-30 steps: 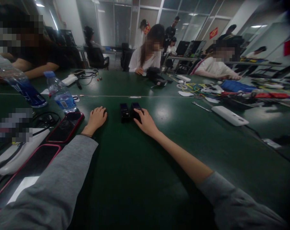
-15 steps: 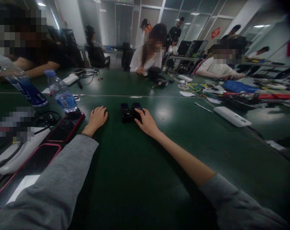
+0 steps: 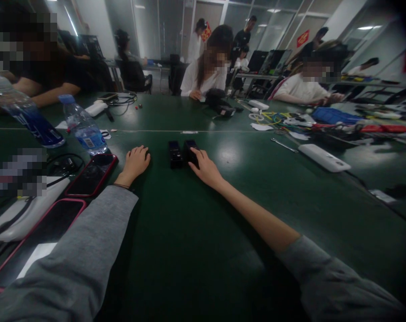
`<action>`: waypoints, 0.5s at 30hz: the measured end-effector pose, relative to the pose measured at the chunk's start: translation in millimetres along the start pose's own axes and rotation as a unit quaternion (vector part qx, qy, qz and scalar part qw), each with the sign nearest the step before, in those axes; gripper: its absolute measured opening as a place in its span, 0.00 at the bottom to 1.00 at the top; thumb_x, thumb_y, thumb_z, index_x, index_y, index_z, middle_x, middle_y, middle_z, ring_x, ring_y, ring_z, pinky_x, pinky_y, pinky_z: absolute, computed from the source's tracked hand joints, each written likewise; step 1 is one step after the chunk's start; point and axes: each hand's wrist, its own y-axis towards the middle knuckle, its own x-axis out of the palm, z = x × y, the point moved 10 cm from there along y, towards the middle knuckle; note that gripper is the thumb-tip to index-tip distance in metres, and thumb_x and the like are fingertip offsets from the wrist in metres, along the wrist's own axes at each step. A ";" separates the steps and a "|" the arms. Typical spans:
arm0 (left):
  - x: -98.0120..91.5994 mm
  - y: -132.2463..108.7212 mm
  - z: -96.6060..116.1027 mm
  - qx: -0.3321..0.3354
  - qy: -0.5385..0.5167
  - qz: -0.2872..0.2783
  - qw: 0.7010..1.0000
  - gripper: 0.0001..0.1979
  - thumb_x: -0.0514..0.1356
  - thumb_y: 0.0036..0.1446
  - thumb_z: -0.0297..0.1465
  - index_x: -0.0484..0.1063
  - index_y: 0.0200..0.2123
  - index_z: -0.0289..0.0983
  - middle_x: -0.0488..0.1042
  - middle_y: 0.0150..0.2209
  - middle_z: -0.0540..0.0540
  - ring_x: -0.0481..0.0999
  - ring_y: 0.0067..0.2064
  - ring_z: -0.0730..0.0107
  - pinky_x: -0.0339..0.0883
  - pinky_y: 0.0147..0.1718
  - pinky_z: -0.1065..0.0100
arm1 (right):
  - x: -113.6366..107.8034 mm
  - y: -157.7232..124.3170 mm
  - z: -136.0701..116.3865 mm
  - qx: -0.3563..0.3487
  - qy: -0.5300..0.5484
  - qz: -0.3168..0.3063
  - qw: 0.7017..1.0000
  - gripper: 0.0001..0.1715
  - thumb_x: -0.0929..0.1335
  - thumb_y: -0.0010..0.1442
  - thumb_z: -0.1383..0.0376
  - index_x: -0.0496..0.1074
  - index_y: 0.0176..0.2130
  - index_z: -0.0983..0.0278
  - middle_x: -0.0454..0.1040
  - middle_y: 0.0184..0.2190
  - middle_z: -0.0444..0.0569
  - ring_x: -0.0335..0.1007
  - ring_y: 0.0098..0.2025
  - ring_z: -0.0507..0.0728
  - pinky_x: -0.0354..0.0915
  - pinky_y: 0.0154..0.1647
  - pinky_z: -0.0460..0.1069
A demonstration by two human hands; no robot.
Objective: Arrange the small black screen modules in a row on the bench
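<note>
Two small black box-shaped devices point(image 3: 175, 154) stand side by side on the green tabletop point(image 3: 176, 232), a narrow gap between them. My right hand point(image 3: 205, 167) grips the right-hand black device point(image 3: 190, 146), its fingers over the top and right side and the thumb at the near edge. Part of that device is hidden under the fingers. To the left, my left hand point(image 3: 134, 162) lies flat on the table, fingers stretched out and holding nothing. It is apart from both devices, close to a red-edged phone point(image 3: 92, 175).
At left are a clear water bottle point(image 3: 85, 129), a blue-labelled bottle point(image 3: 31, 123) and a pink-edged phone point(image 3: 41, 241). A wrench point(image 3: 283, 145), a white power strip point(image 3: 323, 157) and tangled cables point(image 3: 276, 118) lie at right. Several people sit across the table.
The view has shifted slightly, so everything sits a little higher in the picture. Both hands and the two black devices keep about the same places on the table.
</note>
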 end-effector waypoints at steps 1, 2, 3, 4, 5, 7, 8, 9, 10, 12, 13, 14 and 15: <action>0.0 -0.2 0.2 -0.001 0.001 -0.003 1.000 0.25 0.47 0.73 0.38 0.68 0.66 0.36 0.66 0.70 0.35 0.63 0.71 0.49 0.55 0.69 0.40 | -0.1 0.2 -0.2 0.000 0.000 0.001 1.000 0.37 0.64 0.72 0.56 0.53 0.73 0.62 0.61 0.65 0.64 0.74 0.54 0.70 0.78 0.52 0.67; 0.0 -0.2 0.4 -0.001 0.003 -0.006 1.000 0.25 0.47 0.73 0.38 0.68 0.66 0.36 0.66 0.70 0.35 0.63 0.71 0.49 0.55 0.69 0.41 | -0.4 0.4 -0.3 -0.001 0.000 0.004 1.000 0.37 0.64 0.71 0.56 0.54 0.73 0.63 0.61 0.65 0.65 0.75 0.53 0.69 0.78 0.51 0.66; 0.0 -0.3 0.6 -0.001 0.006 -0.009 1.000 0.25 0.47 0.73 0.37 0.67 0.66 0.35 0.66 0.70 0.34 0.63 0.71 0.49 0.55 0.69 0.41 | -0.9 0.6 -0.1 -0.001 0.000 0.009 1.000 0.37 0.64 0.71 0.56 0.55 0.72 0.63 0.61 0.64 0.65 0.74 0.53 0.69 0.78 0.52 0.66; 0.1 -0.2 0.8 0.000 0.010 -0.011 1.000 0.25 0.47 0.73 0.37 0.67 0.66 0.34 0.65 0.70 0.34 0.63 0.71 0.49 0.55 0.69 0.41 | -1.5 0.7 0.6 0.000 -0.002 0.016 1.000 0.36 0.64 0.70 0.57 0.56 0.72 0.64 0.61 0.64 0.65 0.74 0.53 0.69 0.78 0.52 0.66; 0.3 0.0 0.9 0.001 0.014 -0.013 1.000 0.25 0.47 0.73 0.37 0.67 0.66 0.33 0.65 0.70 0.33 0.63 0.71 0.48 0.56 0.69 0.41 | -2.6 0.9 1.8 0.003 -0.006 0.025 1.000 0.36 0.64 0.69 0.58 0.57 0.71 0.65 0.61 0.63 0.65 0.74 0.53 0.69 0.78 0.52 0.66; 1.0 0.5 0.8 0.002 0.017 -0.016 1.000 0.25 0.47 0.73 0.37 0.67 0.66 0.33 0.65 0.70 0.33 0.63 0.71 0.48 0.56 0.69 0.41 | -6.0 0.8 4.3 0.007 -0.016 0.048 0.999 0.34 0.65 0.67 0.61 0.60 0.69 0.67 0.62 0.62 0.66 0.73 0.53 0.69 0.77 0.53 0.65; 1.5 0.8 0.6 0.003 0.017 -0.016 1.000 0.25 0.47 0.73 0.37 0.67 0.66 0.34 0.65 0.70 0.33 0.63 0.71 0.48 0.56 0.69 0.41 | -8.0 0.7 5.2 0.007 -0.019 0.059 0.998 0.33 0.65 0.66 0.62 0.61 0.68 0.68 0.62 0.61 0.66 0.72 0.54 0.69 0.77 0.53 0.65; 1.9 1.1 0.4 0.004 0.016 -0.015 1.000 0.25 0.47 0.73 0.37 0.67 0.66 0.34 0.65 0.70 0.33 0.63 0.71 0.48 0.56 0.69 0.40 | -9.8 0.5 6.0 0.007 -0.019 0.069 0.997 0.33 0.65 0.66 0.63 0.62 0.67 0.68 0.62 0.61 0.66 0.72 0.55 0.69 0.76 0.54 0.65; 2.2 1.4 0.2 0.005 0.015 -0.013 1.000 0.25 0.47 0.73 0.36 0.67 0.66 0.34 0.65 0.70 0.33 0.63 0.71 0.47 0.56 0.69 0.40 | -11.4 0.3 6.6 0.007 -0.016 0.076 0.997 0.32 0.65 0.66 0.63 0.62 0.66 0.68 0.62 0.61 0.66 0.71 0.56 0.69 0.76 0.54 0.65; 2.7 1.8 -0.4 0.005 0.014 -0.010 1.000 0.25 0.47 0.73 0.36 0.67 0.66 0.32 0.65 0.70 0.32 0.63 0.71 0.47 0.56 0.69 0.40 | -12.9 0.2 7.9 0.011 -0.005 0.079 0.997 0.31 0.65 0.67 0.61 0.63 0.66 0.67 0.63 0.61 0.65 0.71 0.56 0.69 0.76 0.53 0.65; 2.9 1.8 -0.7 0.004 0.014 -0.009 1.000 0.26 0.47 0.73 0.37 0.67 0.66 0.32 0.65 0.70 0.32 0.63 0.71 0.47 0.56 0.69 0.40 | -13.1 0.2 8.8 0.016 -0.001 0.078 0.997 0.30 0.65 0.68 0.60 0.64 0.65 0.66 0.63 0.60 0.64 0.71 0.56 0.69 0.77 0.52 0.65; 3.0 1.8 -0.9 0.003 0.014 -0.009 1.000 0.25 0.47 0.73 0.37 0.67 0.66 0.33 0.65 0.70 0.33 0.63 0.71 0.47 0.56 0.69 0.41 | -13.6 0.3 9.6 0.022 -0.001 0.077 0.997 0.29 0.65 0.68 0.60 0.64 0.65 0.65 0.64 0.60 0.64 0.72 0.55 0.69 0.77 0.51 0.65; 3.0 1.7 -0.9 0.002 0.014 -0.010 1.000 0.25 0.46 0.73 0.37 0.67 0.66 0.34 0.65 0.70 0.34 0.63 0.71 0.48 0.56 0.69 0.41 | -13.9 0.4 9.9 0.027 -0.005 0.076 0.997 0.29 0.65 0.69 0.59 0.64 0.65 0.65 0.65 0.59 0.63 0.72 0.54 0.70 0.77 0.50 0.65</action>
